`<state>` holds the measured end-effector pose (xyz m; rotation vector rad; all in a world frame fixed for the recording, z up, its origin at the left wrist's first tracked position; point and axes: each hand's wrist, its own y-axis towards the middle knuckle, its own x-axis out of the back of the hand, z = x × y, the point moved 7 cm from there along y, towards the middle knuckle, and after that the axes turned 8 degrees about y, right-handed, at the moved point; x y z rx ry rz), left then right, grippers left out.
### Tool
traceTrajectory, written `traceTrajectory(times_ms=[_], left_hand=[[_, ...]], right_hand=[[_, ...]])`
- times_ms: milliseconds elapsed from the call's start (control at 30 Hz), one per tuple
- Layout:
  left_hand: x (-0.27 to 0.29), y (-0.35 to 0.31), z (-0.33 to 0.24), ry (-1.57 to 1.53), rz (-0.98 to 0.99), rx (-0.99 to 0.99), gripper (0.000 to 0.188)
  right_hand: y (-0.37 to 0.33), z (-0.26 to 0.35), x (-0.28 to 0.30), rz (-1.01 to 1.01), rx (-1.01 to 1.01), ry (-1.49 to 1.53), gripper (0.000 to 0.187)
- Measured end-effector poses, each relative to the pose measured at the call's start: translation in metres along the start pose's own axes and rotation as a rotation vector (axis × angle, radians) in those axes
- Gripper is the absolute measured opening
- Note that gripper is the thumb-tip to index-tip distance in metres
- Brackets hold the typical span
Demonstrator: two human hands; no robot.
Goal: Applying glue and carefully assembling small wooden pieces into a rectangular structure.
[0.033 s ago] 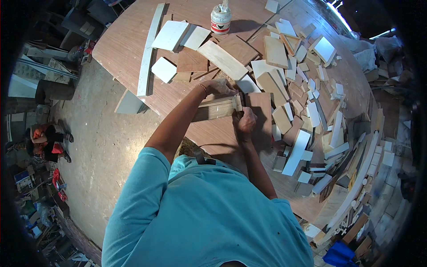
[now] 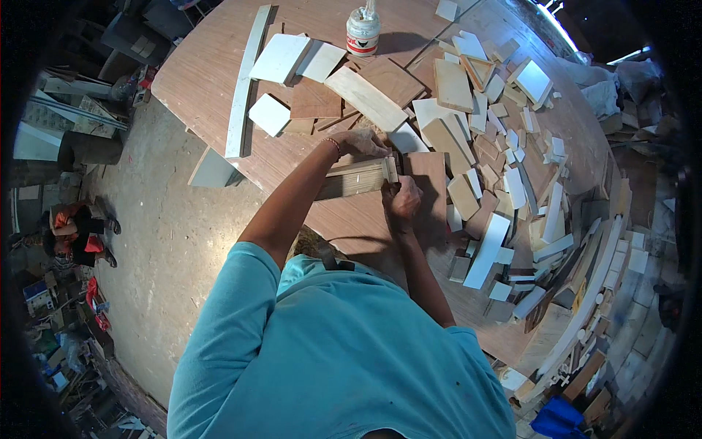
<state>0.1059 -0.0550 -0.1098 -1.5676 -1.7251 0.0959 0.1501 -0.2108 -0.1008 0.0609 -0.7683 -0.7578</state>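
Note:
A small box-like wooden piece [image 2: 357, 180] with a grooved front lies on the table close to my body. My left hand [image 2: 361, 143] reaches over its far side with the fingers curled down onto the right end. At the near right corner, my right hand [image 2: 402, 203] is closed, thumb up, against a narrow light end strip [image 2: 393, 170]. The fingertips of both hands are partly hidden. A flat brown board [image 2: 428, 175] lies just right of the piece, beside my right hand.
Wood offcuts [image 2: 461, 197] crowd the right of the table [image 2: 197, 69]. A white glue jar [image 2: 363, 33] with a stick in it stands at the back. To the left lies a long pale strip [image 2: 247, 84]. Another person [image 2: 77, 230] sits on the floor at far left.

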Motion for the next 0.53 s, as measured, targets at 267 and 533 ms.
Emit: traceTrajectory(times_ms=[267, 533], left_hand=[[0.003, -0.003, -0.001, 0.093, -0.007, 0.069, 0.049], [0.002, 0.0, -0.006, 0.072, -0.036, -0.082, 0.048]], right_hand=[[0.008, 0.027, 0.017, 0.005, 0.023, -0.105, 0.048], [0.007, 0.011, 0.001, 0.292, -0.146, -0.111, 0.06]])
